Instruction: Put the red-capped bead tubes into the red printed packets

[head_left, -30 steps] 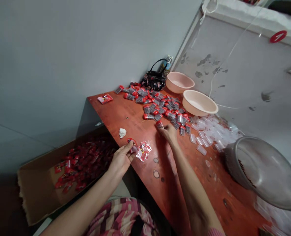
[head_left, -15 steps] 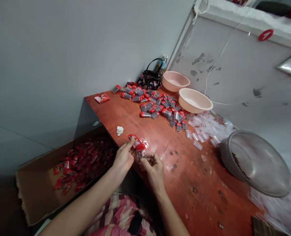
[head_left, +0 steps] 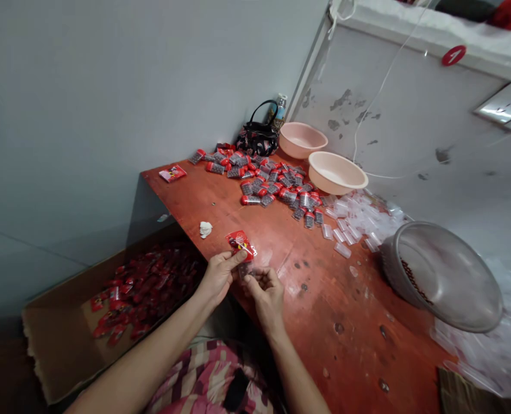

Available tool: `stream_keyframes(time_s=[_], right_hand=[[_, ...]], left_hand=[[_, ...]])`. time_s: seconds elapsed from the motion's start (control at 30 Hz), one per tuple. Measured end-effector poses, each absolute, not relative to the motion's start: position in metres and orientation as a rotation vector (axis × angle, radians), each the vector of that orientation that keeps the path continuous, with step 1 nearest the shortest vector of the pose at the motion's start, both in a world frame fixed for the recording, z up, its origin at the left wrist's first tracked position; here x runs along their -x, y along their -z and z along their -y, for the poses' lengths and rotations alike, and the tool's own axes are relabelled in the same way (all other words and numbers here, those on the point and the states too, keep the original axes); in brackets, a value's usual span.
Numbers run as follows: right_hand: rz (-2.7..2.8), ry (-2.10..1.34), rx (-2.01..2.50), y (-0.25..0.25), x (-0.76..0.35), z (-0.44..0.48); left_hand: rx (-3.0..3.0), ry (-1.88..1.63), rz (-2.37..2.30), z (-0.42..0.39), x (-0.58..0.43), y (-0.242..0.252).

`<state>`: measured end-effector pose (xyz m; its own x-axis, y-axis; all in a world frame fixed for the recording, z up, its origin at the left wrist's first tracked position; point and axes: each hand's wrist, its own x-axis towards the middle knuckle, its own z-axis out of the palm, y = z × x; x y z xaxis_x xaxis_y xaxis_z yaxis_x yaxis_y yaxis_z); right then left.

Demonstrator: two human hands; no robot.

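My left hand [head_left: 221,273] pinches a red printed packet [head_left: 241,242], its thumb across the packet's lower part. Just below, my right hand [head_left: 267,293] grips a small clear container of dark beads [head_left: 245,270] between thumb and fingers. The packet now covers the container's red top, and whether the container is inside it I cannot tell. Both hands are close together over the near edge of the red table [head_left: 324,276]. A crumpled white tissue [head_left: 206,229] lies to the left of the packet.
Filled red-capped containers [head_left: 276,184] are heaped at the back, beside a handbag [head_left: 258,138] and two pink basins [head_left: 337,173]. Clear empty tubes [head_left: 358,218] lie right of them, near a large grey basin [head_left: 449,276]. A cardboard box [head_left: 57,339] of red packets stands lower left.
The red packet has come down over the container's red top and now faces me flat. The left thumb has moved onto the packet's front. The view has shifted slightly.
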<state>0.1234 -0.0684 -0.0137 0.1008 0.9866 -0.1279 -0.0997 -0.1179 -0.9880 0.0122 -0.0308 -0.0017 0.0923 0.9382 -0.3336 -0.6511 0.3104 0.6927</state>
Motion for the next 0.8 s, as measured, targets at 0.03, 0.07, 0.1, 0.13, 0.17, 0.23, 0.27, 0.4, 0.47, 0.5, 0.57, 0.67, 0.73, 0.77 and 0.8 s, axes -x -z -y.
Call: stream_keyframes(time_s=[0.03,0.07,0.1,0.13,0.17,0.23,0.27,0.4,0.47,0.5,0.57,0.67,0.73,0.77,0.8], right_hand=[[0.994,-1.266,1.271,0.014,-0.124,0.068],[0.979,-1.295,1.254,0.014,-0.124,0.068],[0.951,-1.344,1.226,0.015,-0.124,0.067],[0.916,-1.403,1.19,0.015,-0.124,0.067],[0.882,-1.458,1.156,0.015,-0.125,0.066],[0.843,-1.504,1.127,0.015,-0.124,0.064],[0.844,-1.486,1.139,0.014,-0.124,0.064],[0.877,-1.363,1.22,0.011,-0.121,0.062],[0.866,-1.396,1.213,0.01,-0.12,0.062],[0.871,-1.4,1.216,0.011,-0.12,0.062],[0.932,-1.307,1.262,0.011,-0.121,0.063],[1.017,-1.149,1.321,0.013,-0.123,0.061],[0.954,-1.244,1.285,0.014,-0.124,0.058],[0.898,-1.316,1.251,0.015,-0.124,0.057],[0.845,-1.369,1.214,0.016,-0.125,0.055]], left_hand=[[-0.44,-1.222,-0.844,0.031,-0.011,0.002],[-0.466,-1.205,-0.844,0.03,-0.009,0.001],[-0.496,-1.18,-0.841,0.029,-0.007,0.001],[-0.527,-1.144,-0.835,0.029,-0.004,0.0],[-0.556,-1.103,-0.829,0.028,-0.002,-0.001],[-0.603,-1.038,-0.825,0.025,0.001,-0.001],[-0.612,-1.032,-0.833,0.025,0.002,-0.001],[-0.569,-1.133,-0.891,0.025,-0.001,0.001],[-0.544,-1.154,-0.883,0.027,-0.005,0.001],[-0.53,-1.16,-0.875,0.028,-0.007,0.001],[-0.496,-1.183,-0.871,0.03,-0.011,0.002],[-0.447,-1.236,-0.9,0.032,-0.018,0.004],[-0.451,-1.214,-0.893,0.035,-0.022,0.006],[-0.459,-1.194,-0.88,0.036,-0.024,0.006],[-0.471,-1.175,-0.865,0.037,-0.025,0.006]])
